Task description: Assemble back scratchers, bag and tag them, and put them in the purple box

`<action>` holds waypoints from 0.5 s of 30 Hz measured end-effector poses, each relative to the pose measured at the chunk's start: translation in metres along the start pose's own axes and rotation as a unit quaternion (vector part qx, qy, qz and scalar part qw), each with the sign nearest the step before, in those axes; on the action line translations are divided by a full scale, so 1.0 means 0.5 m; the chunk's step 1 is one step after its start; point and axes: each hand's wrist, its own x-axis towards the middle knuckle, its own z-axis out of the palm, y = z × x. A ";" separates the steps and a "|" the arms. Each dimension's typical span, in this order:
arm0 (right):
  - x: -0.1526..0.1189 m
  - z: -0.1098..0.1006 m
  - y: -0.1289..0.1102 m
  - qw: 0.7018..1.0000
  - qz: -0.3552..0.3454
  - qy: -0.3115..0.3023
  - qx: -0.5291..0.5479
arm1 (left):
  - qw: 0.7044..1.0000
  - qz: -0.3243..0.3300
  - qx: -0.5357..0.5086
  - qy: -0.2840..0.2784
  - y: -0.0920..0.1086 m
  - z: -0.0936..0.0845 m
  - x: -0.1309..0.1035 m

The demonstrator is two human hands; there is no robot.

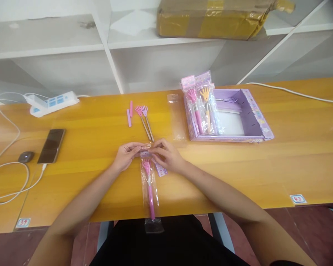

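A back scratcher (150,192) with a pink hand-shaped head and magenta handle lies inside a clear plastic bag (155,201), which hangs over the table's near edge. My left hand (127,155) pinches the bag's upper end from the left, thumb and fingers together. From the other side, my right hand (167,155) grips the same end with closed fingertips. Below the right fingers, a small purple printed card (161,170) is partly covered. Just beyond my hands lie a pink back scratcher (141,114) and a lilac one (145,113) with bare metal rods, next to two loose handle sleeves (129,118).
A purple display box (255,118) at right holds several bagged back scratchers (195,111). An empty clear bag (179,122) lies beside it. At left are a phone (51,146), a cable, a small black device (26,156) and a power strip (54,104).
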 end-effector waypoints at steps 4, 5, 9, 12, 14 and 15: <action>0.004 -0.006 -0.006 1.000 0.010 0.000 0.020 | 1.000 0.002 -0.008 -0.005 0.002 -0.001 -0.001; 0.005 -0.007 -0.008 0.999 0.016 -0.002 0.038 | 1.000 0.002 -0.007 -0.005 0.003 -0.001 -0.001; 0.010 -0.003 -0.008 0.992 0.044 0.016 0.116 | 1.000 0.005 -0.013 -0.024 0.004 0.000 -0.001; 0.013 -0.002 -0.006 0.987 0.068 0.050 0.135 | 0.999 0.014 -0.012 -0.048 0.002 0.000 0.000; 0.014 -0.004 -0.005 0.986 0.084 0.064 0.129 | 0.998 0.020 0.017 -0.059 -0.005 0.000 0.001; 0.015 -0.005 -0.005 0.986 0.088 0.069 0.123 | 0.997 0.019 0.041 -0.064 -0.010 0.000 0.001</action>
